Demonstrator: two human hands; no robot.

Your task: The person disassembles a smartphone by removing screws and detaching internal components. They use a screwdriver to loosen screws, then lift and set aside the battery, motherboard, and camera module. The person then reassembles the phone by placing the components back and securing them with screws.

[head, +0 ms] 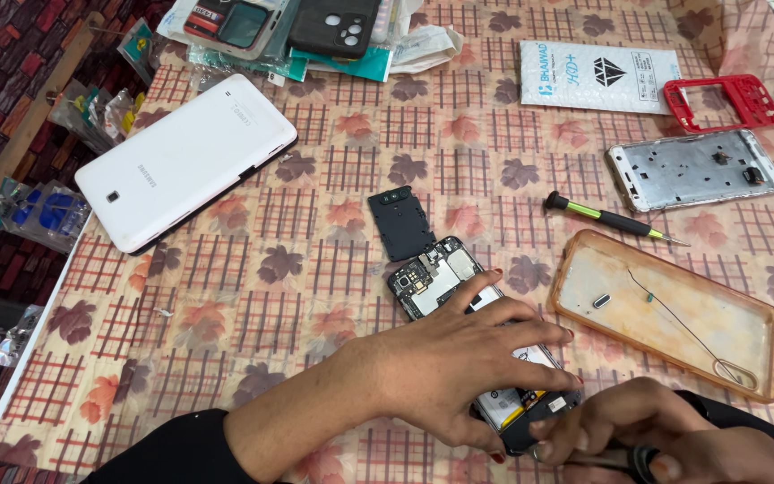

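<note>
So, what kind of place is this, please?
Probably a phone repair bench. The left hand steadies an opened phone with its circuit board bare, while the right hand grips a tool. A small screwdriver, a bare phone frame and a white tablet lie around.

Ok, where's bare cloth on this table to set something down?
Free: the wide stretch below the white tablet and left of the left hand; also between the tablet and the black cover plate. Crowded: the top edge, and the right side around the screwdriver and clear case.
</note>
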